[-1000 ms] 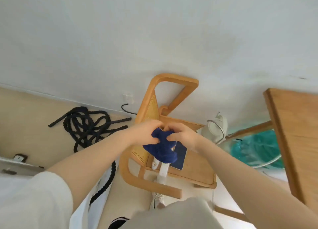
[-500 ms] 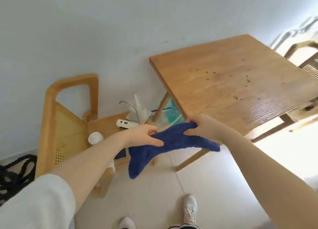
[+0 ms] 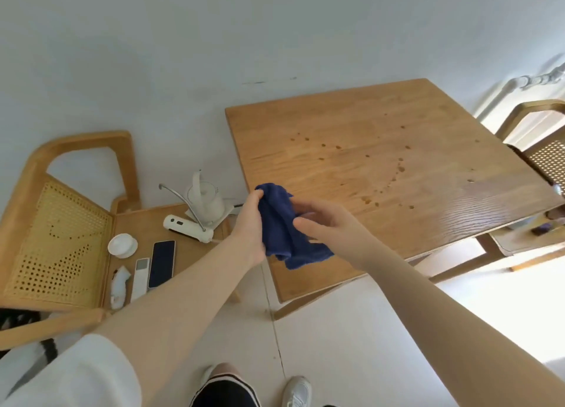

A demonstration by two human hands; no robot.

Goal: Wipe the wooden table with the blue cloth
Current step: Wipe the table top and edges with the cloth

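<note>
I see a plain white wall [image 3: 214,39] ahead and a pale tiled floor [image 3: 321,339] below. On my left a cane-backed wooden chair [image 3: 55,238] holds small items on its seat; a second cane chair [image 3: 544,149] sits far right, with strong daylight washing the floor there.

right chair [image 3: 541,149] being cut off by the frame edge | blue cloth [image 3: 282,226] hiding left hand [image 3: 249,223] fingertips | blurred objects [image 3: 550,220] under table corner, possibly a bottle
</note>
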